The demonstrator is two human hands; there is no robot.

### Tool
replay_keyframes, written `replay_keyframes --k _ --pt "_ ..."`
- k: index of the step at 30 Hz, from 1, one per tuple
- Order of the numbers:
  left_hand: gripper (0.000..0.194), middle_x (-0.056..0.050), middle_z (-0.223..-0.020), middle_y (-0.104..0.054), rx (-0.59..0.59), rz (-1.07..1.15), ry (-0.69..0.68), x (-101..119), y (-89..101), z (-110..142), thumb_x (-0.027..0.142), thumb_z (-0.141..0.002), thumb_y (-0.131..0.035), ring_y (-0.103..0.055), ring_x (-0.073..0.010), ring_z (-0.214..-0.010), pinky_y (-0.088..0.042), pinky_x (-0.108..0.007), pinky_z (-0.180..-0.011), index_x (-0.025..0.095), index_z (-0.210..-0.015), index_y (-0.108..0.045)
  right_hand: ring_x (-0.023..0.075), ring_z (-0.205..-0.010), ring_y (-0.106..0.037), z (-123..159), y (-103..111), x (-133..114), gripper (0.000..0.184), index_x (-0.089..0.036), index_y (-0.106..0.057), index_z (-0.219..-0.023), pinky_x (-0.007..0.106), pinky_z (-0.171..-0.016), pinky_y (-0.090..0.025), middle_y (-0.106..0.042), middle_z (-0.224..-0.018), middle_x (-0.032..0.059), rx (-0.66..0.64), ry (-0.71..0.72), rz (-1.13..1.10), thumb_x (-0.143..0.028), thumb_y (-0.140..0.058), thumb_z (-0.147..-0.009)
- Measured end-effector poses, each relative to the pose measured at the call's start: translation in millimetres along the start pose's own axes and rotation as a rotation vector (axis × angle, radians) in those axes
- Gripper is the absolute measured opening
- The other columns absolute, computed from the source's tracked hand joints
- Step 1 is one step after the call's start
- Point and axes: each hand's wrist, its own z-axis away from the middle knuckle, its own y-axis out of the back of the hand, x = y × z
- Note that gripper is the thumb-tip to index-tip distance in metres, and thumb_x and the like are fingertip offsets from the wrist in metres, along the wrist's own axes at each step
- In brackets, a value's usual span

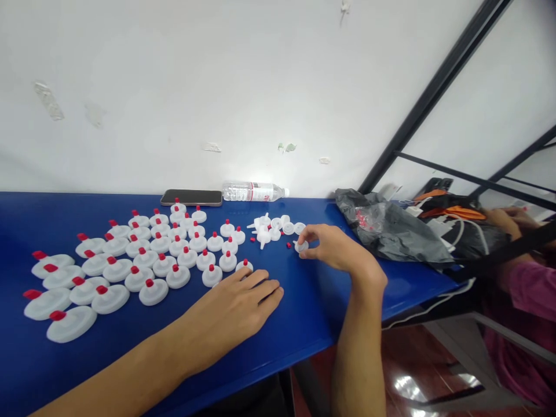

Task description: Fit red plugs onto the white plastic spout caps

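Blue table (299,313), left grip (241,302) palm-down.

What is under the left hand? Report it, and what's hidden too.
The blue table shows around the left hand; at its far edge a red-tipped white disc shows, partly covered. Anything fully beneath the hand cannot be seen.

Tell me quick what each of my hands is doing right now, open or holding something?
Left hand: open, palm down over the table; underside hidden.
Right hand: closed, pinching a white cap.
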Motion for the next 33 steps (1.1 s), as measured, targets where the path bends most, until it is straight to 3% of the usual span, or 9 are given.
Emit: replay_keyframes --k 8,12,17,24,29,33 --pt "0.025 -0.009 -0.099 -0.069 0.057 -0.065 -0.001 -3 -4.2 -2 0.004 -0.095 -0.050 -0.062 -0.0247 -0.097 -0.049 -0.040 -0.089 0.012 -0.113 -0.066 0.0202 -0.096 -0.068 -2 -3 6 0.043 -0.032 -0.070 -0.117 0.030 -0.084 -0.052 -0.071 -0.106 0.0021 -0.039 -0.013 -0.043 -0.022 -0.081 -0.076" --pt "0.023 -0.008 -0.096 -0.067 0.068 -0.038 0.017 -3 -7.2 0 0.002 -0.093 -0.050 -0.061 -0.0245 -0.096 -0.050 -0.041 -0.089 0.014 -0.104 -0.066 0.0220 -0.091 -0.069 -4 -4 5 0.029 -0.030 -0.076 -0.104 0.031 -0.080 -0.053 -0.072 -0.105 0.0035 -0.082 -0.061 0.006 -0.023 -0.081 -0.076" --pt "0.022 -0.009 -0.101 -0.068 0.023 0.034 0.043 -2 -2.2 1 0.004 -0.092 -0.052 -0.060 -0.0261 -0.106 -0.048 -0.042 -0.095 0.016 -0.108 -0.062 0.0214 -0.090 -0.069 -1 -2 2 0.018 -0.023 -0.069 -0.092 0.029 -0.077 -0.052 -0.072 -0.100 0.0042 -0.061 -0.075 0.007 -0.025 -0.080 -0.077" --pt "0.030 -0.010 -0.100 -0.068 0.102 0.032 0.026 -2 6.1 1 0.003 -0.092 -0.051 -0.062 -0.0269 -0.102 -0.050 -0.043 -0.093 0.012 -0.119 -0.059 0.0207 -0.088 -0.067 0 -2 1 0.052 -0.030 -0.056 -0.136 0.031 -0.077 -0.050 -0.070 -0.103 0.0039 -0.027 -0.059 -0.008 -0.034 -0.071 -0.086" --pt "0.023 -0.008 -0.099 -0.066 0.098 0.057 0.054 -2 5.5 1 0.004 -0.094 -0.051 -0.061 -0.0256 -0.101 -0.051 -0.042 -0.091 0.015 -0.112 -0.061 0.0201 -0.086 -0.067 -1 -2 -1 0.023 -0.026 -0.071 -0.108 0.030 -0.076 -0.048 -0.071 -0.101 0.0045 -0.040 -0.061 0.012 -0.031 -0.069 -0.086" --pt "0.022 -0.007 -0.098 -0.067 0.107 0.077 0.068 -2 3.5 1 0.004 -0.094 -0.051 -0.062 -0.0250 -0.101 -0.050 -0.041 -0.092 0.015 -0.110 -0.062 0.0197 -0.079 -0.068 0 -2 2 0.014 -0.024 -0.072 -0.095 0.028 -0.069 -0.048 -0.073 -0.094 0.0039 -0.061 -0.085 0.011 -0.024 -0.073 -0.081"
